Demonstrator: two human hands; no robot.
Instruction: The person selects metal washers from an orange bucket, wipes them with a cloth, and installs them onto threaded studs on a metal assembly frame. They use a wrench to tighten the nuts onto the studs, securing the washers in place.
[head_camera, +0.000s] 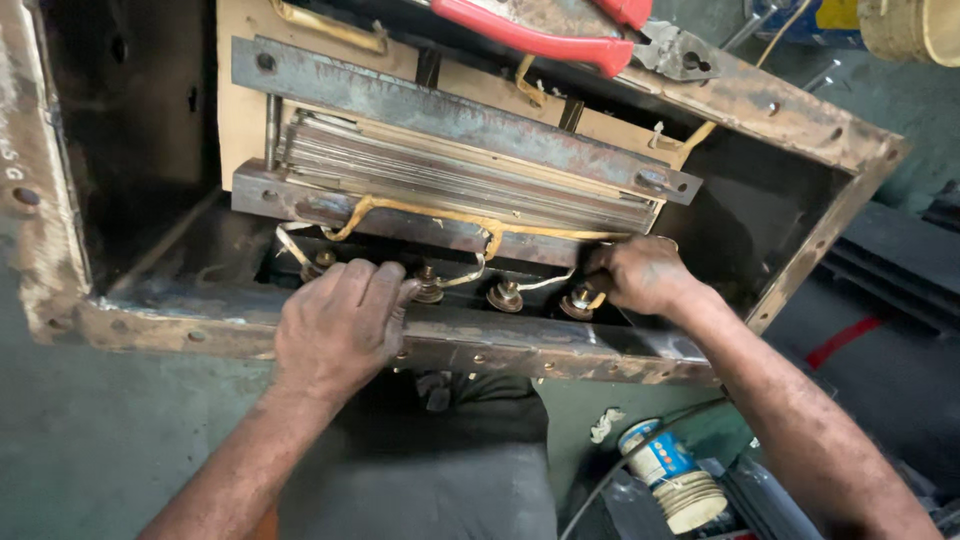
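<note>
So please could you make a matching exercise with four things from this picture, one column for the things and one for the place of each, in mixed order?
Things:
1. left hand
2. right hand
3. red-handled cutters
4. spool of thread

Places:
a. on the floor, lower right
b. on the front rim of the rusty metal tank
c. on the tank's far edge, at the top
d. at the rightmost terminal stud inside the tank

Pairs: 1-b, 2-d, 3-c, 4-a
</note>
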